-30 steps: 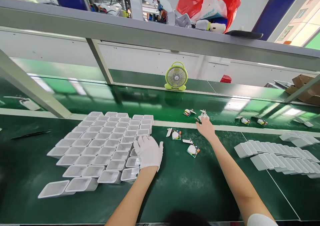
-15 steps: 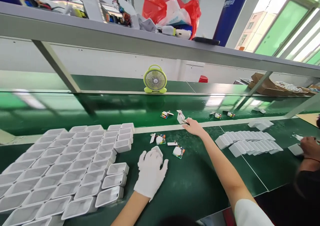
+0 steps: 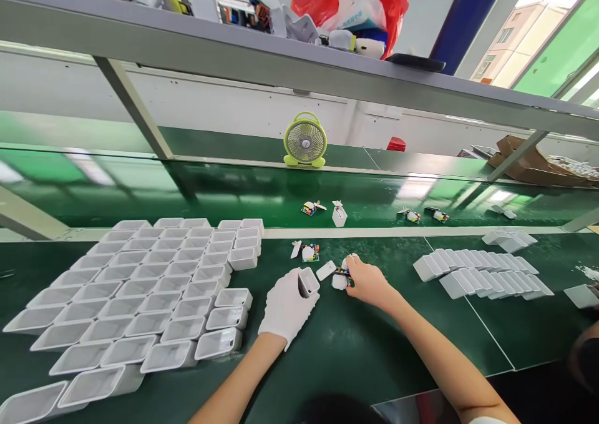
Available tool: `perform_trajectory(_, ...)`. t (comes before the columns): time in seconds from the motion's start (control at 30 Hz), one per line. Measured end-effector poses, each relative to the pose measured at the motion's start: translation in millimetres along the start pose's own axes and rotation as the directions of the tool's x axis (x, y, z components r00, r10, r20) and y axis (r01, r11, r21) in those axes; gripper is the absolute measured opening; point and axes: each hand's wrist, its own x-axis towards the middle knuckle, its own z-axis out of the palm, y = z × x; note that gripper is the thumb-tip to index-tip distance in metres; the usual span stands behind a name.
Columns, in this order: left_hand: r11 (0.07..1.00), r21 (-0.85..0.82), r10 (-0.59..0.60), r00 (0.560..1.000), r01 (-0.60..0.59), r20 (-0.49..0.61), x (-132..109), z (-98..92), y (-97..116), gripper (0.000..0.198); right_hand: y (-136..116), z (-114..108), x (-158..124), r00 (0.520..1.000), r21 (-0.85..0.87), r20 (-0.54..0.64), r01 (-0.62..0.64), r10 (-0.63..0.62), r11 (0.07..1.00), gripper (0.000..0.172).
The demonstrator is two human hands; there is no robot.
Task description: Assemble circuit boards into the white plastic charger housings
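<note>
My gloved left hand (image 3: 287,302) grips a small white plastic case (image 3: 309,282), its open side facing up. Just to the right, my bare right hand (image 3: 369,281) pinches a circuit board (image 3: 340,279) that carries white parts. A white flat piece (image 3: 326,270) lies between the case and the board, apparently joined to the board. Behind my hands another circuit board (image 3: 310,253) rests on the green bench. Farther back, on the glossy green strip, stand a white case with parts on top (image 3: 339,215) and one more board (image 3: 309,208).
Rows of open white cases (image 3: 154,305) cover the bench's left side. Stacked white cases (image 3: 486,274) lie at right, near a co-worker's arm (image 3: 587,343). A green fan (image 3: 306,140) stands behind, under a loaded shelf (image 3: 262,52). More boards (image 3: 412,215) sit on the strip.
My right hand has left the white case on the strip and come nearer, taking hold of a circuit board. My left hand has turned its case so the opening shows.
</note>
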Motion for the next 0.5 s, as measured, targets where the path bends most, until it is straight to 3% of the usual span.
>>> perform_trajectory(0.1,0.998,-0.056,-0.024,0.999,0.022,-0.027,-1,-3.3,0,0.034,-8,-4,-16,0.998,-0.04,-0.01,0.069,-0.07,0.997,0.041)
perform_trajectory(0.3,0.979,-0.191,-0.084,0.993,0.067,-0.081,-1,-10.5,-1,0.041,-8,-18,-48,0.98,-0.032,0.035,0.195,-0.194,0.98,0.028)
perform_trajectory(0.4,0.969,-0.245,-0.049,0.994,0.025,-0.096,-2,-9.7,0,0.046,-11,-15,-45,0.975,-0.034,0.065,0.214,-0.211,0.976,0.045)
perform_trajectory(0.5,0.94,-0.313,0.085,0.983,-0.133,-0.164,-5,-6.6,-1,0.05,-21,-9,-38,0.96,-0.037,0.109,0.262,-0.257,0.964,0.058)
